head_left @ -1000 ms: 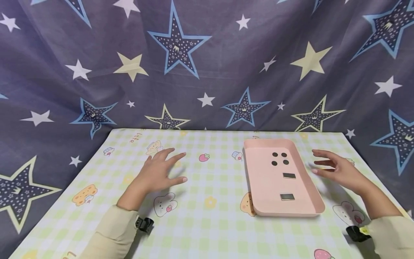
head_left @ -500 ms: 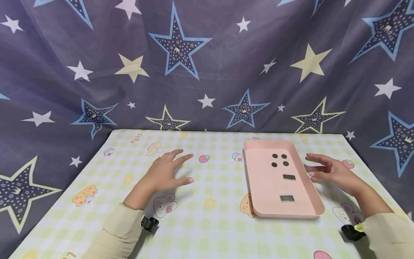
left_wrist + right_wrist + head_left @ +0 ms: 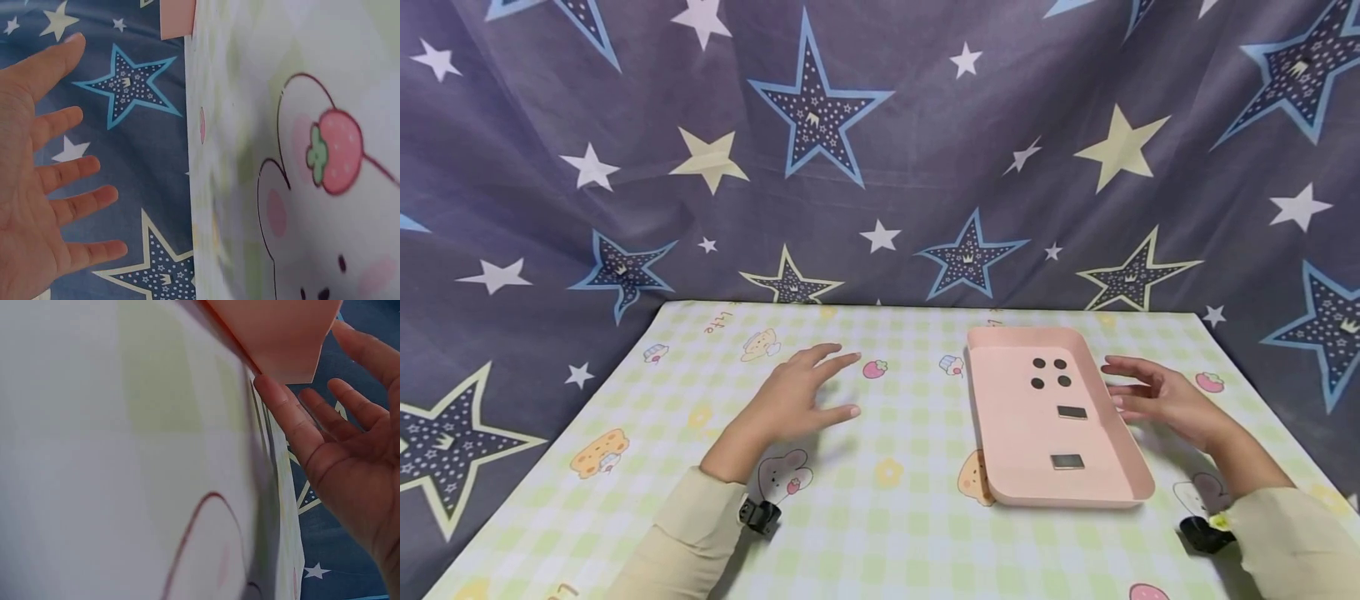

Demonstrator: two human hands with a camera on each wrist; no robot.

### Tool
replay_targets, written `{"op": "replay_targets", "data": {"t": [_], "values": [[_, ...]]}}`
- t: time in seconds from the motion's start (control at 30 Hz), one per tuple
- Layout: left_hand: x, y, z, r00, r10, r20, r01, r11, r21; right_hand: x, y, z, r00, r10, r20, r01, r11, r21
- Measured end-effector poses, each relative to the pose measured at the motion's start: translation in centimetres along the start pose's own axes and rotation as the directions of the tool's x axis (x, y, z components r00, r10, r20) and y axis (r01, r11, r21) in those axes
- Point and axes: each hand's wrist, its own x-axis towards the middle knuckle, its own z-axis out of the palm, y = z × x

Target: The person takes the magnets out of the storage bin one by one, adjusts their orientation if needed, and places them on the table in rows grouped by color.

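Observation:
A shallow pink tray (image 3: pixel 1018 442) lies right of the table's middle in the head view. Several small dark discs (image 3: pixel 1037 383) are grouped near its far end. Below them are two small dark rectangular pieces with light edges, one rectangle (image 3: pixel 1072 412) nearer the discs and another rectangle (image 3: pixel 1067 462) closer to the front. At the tray's right wall is my right hand (image 3: pixel 1172 404), fingers extended and slightly bent; whether its fingertips touch the wall I cannot tell. My left hand (image 3: pixel 790 396) hovers over the cloth left of the tray, fingers spread, holding nothing.
A checked cloth (image 3: pixel 887 533) with cartoon prints covers the table. Behind the table's far edge hangs a dark curtain (image 3: pixel 880 150) with stars. Both wrists carry small black cameras, the left camera (image 3: pixel 760 517) and the right camera (image 3: pixel 1206 533).
My left hand has moved right over the cloth, toward the tray. The right hand has moved left, up to the tray's right wall. Tray and pieces have not moved on the table.

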Motion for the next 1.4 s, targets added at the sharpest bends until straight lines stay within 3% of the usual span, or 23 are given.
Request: {"op": "replay_targets", "data": {"t": [0.53, 1.4], "values": [[0.9, 0.7, 0.3, 0.999, 0.034, -0.011, -0.035, 0.998, -0.050, 0.4, 1.1, -0.4, 0.990, 0.021, 0.142, -0.056, 0.968, 0.246], [2.5, 2.1, 1.1, 0.997, 0.068, 0.022, -0.066, 0.994, -0.091, 0.4, 1.5, -0.8, 0.970, -0.035, 0.242, -0.051, 0.939, 0.340]]}}
